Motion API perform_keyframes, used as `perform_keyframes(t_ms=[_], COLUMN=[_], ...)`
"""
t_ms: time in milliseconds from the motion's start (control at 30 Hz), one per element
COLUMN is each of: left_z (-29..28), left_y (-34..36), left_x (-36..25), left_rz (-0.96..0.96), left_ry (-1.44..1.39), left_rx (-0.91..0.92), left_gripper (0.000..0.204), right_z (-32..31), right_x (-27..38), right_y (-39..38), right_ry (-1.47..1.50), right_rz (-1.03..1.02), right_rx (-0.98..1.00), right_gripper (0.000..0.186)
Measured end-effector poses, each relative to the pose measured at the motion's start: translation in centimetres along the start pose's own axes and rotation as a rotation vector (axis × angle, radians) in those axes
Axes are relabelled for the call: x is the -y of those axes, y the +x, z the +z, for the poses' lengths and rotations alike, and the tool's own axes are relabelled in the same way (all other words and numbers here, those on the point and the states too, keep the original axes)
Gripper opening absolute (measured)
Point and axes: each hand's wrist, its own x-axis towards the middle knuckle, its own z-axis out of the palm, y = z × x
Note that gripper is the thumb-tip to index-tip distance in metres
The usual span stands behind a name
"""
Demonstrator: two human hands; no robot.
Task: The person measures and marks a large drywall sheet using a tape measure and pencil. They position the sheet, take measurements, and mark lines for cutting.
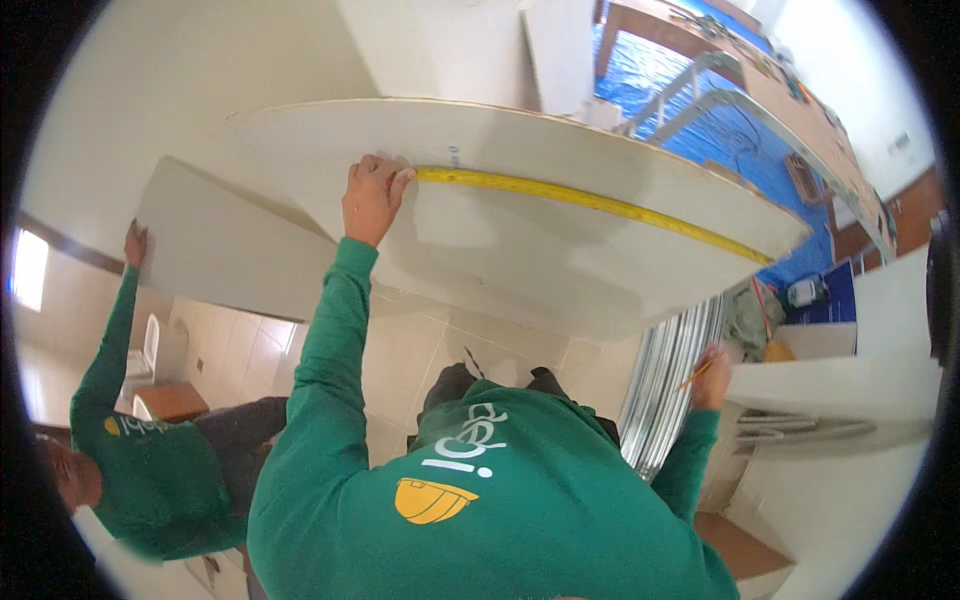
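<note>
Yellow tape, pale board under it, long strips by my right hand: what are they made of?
Yellow tape: smooth, evenly coloured, perhaps coated metal; core unseen. Pale board: probably plasterboard, matte with a brownish edge. Long strips: likely bare metal, given their silvery shine.

The green sweater (560, 540) carries a short word in clear white letters (466, 440) slanting across the chest, with a yellow hard-hat emblem (433, 500) just below it. The other green sweater (165, 495), at the left, shows smaller white lettering and a yellow emblem. The board (500, 255) bears a small bluish mark (454, 155), too blurred to read; the yellow tape's (600, 203) scale is illegible.
</note>
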Motion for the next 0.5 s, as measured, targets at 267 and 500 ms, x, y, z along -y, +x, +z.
perform_keyframes(t_ms=[267, 500], left_z=[-2.0, -3.6], left_y=[4.1, 6.8], left_x=[13.1, 18.6], left_rz=[0.039, 0.064], left_ry=[0.086, 0.035], left_rx=[-0.084, -0.087], left_gripper=[0.022, 0.023], right_z=[21.2, 42.8], right_x=[-4.5, 3.2], right_y=[-13.1, -17.9], right_ry=[-0.247, -0.149], right_rz=[0.250, -0.009], right_rx=[0.189, 0.332], right_gripper=[0.057, 0.043])
